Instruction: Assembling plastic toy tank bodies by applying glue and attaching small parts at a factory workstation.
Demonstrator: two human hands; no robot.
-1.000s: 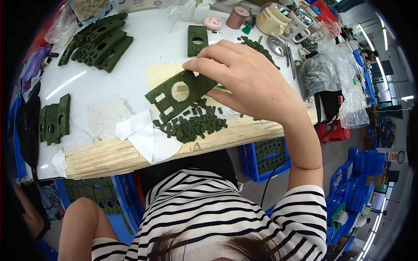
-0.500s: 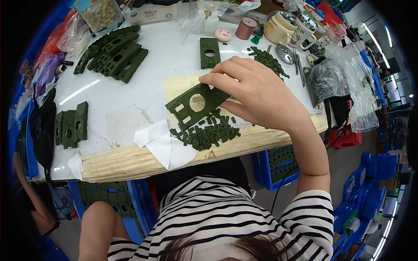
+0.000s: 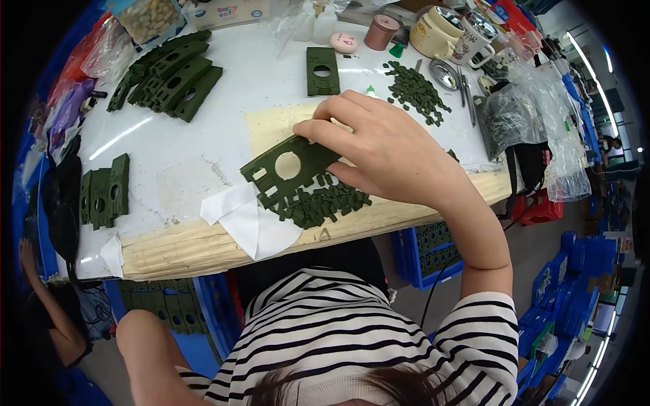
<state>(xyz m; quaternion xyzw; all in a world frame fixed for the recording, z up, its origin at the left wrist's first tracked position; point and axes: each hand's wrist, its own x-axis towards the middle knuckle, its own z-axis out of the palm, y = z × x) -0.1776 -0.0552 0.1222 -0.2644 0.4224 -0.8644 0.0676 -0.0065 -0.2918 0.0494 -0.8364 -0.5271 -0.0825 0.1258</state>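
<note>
Your right hand (image 3: 393, 145) is gripping a dark green rectangular plate with a large round hole (image 3: 317, 157), thumb and fingers closed on its right end; that end is partly hidden behind them. Plate sits tilted, left end free, over the near edge of a cream rectangular sheet (image 3: 263, 128) and the top of a heap of small dark green blocks (image 3: 319, 208). Can't tell if plate and heap touch. Your left hand is out of view, so can't tell what its fingers do.

White folded piece of cloth or paper (image 3: 252, 229) lies just left of the heap, at the near edge of the white glossy surface (image 3: 145, 145). Beyond your hand: another dark green holed plate (image 3: 322, 86), lying flat, and to its right a spread of small dark green pieces (image 3: 414, 90). Far left has a stack of overlapping dark green plates (image 3: 169, 81); nearer on the left, a row of three dark green plates (image 3: 117, 188) side by side. Round metal dish (image 3: 445, 76) and thin metal tools (image 3: 468, 101) are right of the spread, with a cream mug (image 3: 428, 42) behind
</note>
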